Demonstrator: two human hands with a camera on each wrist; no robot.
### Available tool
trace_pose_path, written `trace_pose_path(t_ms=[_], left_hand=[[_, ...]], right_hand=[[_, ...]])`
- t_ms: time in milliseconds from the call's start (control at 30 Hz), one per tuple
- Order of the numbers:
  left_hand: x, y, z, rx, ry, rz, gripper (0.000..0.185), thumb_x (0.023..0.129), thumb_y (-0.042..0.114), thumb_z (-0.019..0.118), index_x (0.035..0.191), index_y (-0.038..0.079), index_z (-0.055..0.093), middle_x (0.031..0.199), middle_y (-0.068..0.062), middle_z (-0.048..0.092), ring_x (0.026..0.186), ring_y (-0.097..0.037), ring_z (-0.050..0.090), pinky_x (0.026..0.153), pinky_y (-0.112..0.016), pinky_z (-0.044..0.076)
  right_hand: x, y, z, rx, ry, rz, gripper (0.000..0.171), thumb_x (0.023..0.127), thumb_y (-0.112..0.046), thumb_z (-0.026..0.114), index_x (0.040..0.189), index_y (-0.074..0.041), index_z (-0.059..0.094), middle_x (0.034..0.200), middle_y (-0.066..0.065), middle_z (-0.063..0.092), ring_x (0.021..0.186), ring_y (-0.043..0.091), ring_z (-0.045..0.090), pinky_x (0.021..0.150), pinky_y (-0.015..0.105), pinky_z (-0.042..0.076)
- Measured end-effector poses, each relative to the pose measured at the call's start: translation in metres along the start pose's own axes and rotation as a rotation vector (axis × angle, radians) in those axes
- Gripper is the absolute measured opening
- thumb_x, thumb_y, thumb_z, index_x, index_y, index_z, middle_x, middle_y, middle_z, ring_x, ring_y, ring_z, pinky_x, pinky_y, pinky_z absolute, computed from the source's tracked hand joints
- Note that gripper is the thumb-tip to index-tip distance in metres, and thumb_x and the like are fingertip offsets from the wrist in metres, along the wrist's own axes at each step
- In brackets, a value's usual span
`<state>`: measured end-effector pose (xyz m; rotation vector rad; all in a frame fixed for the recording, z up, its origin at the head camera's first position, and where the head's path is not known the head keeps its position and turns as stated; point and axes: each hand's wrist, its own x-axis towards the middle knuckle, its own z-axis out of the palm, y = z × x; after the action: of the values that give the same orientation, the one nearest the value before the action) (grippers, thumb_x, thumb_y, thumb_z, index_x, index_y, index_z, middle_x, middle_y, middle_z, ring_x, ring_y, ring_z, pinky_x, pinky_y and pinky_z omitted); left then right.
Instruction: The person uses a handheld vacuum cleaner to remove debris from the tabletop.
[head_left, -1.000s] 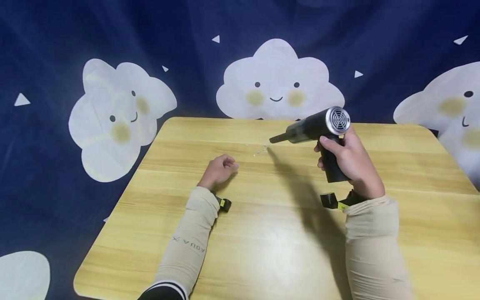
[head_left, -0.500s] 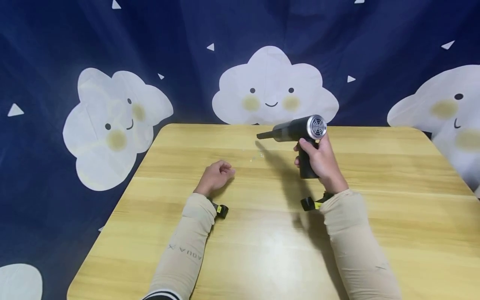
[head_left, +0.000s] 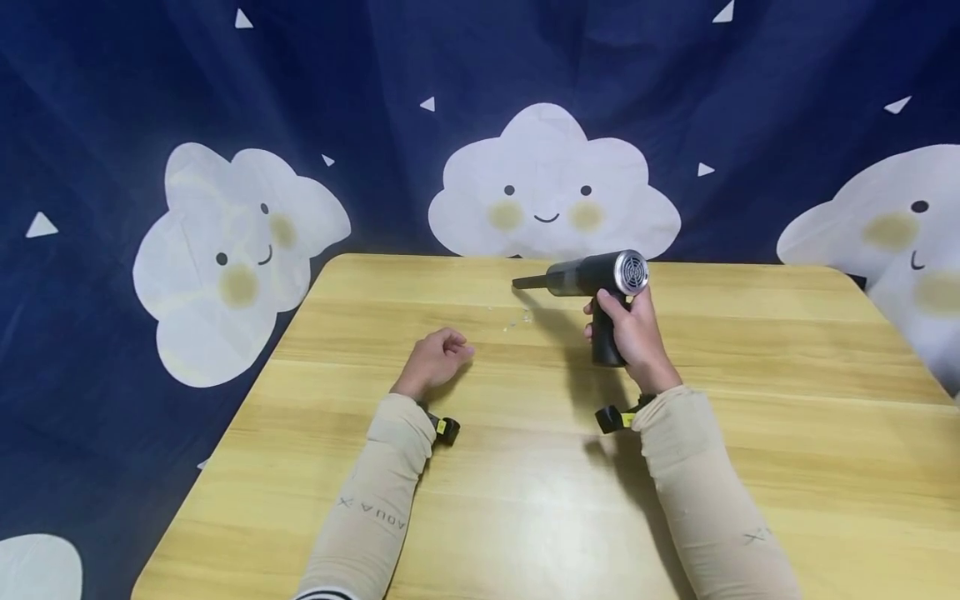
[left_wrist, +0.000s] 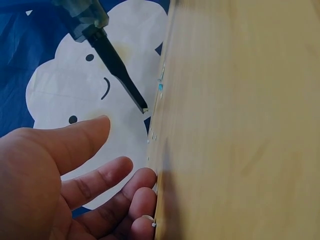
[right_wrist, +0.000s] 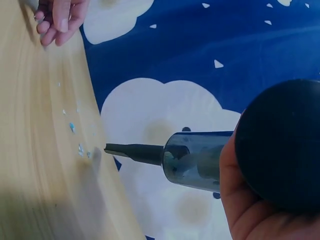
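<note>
My right hand [head_left: 636,333] grips the handle of a black handheld vacuum [head_left: 588,277], its silver vented end facing me. The vacuum's narrow flat nozzle [right_wrist: 132,151] points left, held above the table near small scattered bits of debris [head_left: 516,322]. In the right wrist view, those whitish and blue scraps [right_wrist: 80,149] lie just beyond the nozzle tip, and a clear dust chamber [right_wrist: 197,161] shows behind it. My left hand [head_left: 435,360] rests on the table left of the debris, holding nothing, its fingers loosely curled.
Both arms reach over a light wooden table [head_left: 517,500] with rounded corners. Behind it hangs a dark blue curtain [head_left: 390,100] printed with white clouds. A small black wrist camera [head_left: 447,430] sits at the left wrist and another camera [head_left: 609,419] at the right.
My right hand has moved left with the vacuum, bringing its nozzle leftward above the debris area. The left hand stays in about the same place. The head view has shifted slightly.
</note>
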<state>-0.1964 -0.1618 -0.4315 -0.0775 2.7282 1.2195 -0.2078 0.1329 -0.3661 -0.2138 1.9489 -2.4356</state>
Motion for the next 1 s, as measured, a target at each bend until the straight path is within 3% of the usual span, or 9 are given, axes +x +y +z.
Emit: trace_pose_path(t_ms=[433, 1000], left_hand=[[-0.001, -0.001, 0.000, 0.002, 0.006, 0.004, 0.034, 0.096, 0.034, 0.062, 0.118, 0.009, 0.061, 0.106, -0.003, 0.063, 0.100, -0.021, 0.058, 0.091, -0.038, 0.047], [0.000, -0.002, -0.001, 0.001, 0.008, 0.019, 0.032, 0.096, 0.033, 0.062, 0.116, 0.008, 0.062, 0.105, -0.003, 0.064, 0.098, -0.020, 0.059, 0.090, -0.037, 0.048]], right_hand=[[0.003, 0.011, -0.001, 0.008, 0.016, 0.058, 0.040, 0.101, -0.014, 0.048, 0.134, -0.017, 0.027, 0.087, 0.015, 0.054, 0.051, 0.016, 0.057, 0.052, 0.029, 0.053], [0.000, 0.019, 0.007, -0.048, 0.004, 0.040, 0.044, 0.100, -0.014, 0.050, 0.137, -0.016, 0.026, 0.092, 0.022, 0.052, 0.049, 0.018, 0.057, 0.050, 0.032, 0.054]])
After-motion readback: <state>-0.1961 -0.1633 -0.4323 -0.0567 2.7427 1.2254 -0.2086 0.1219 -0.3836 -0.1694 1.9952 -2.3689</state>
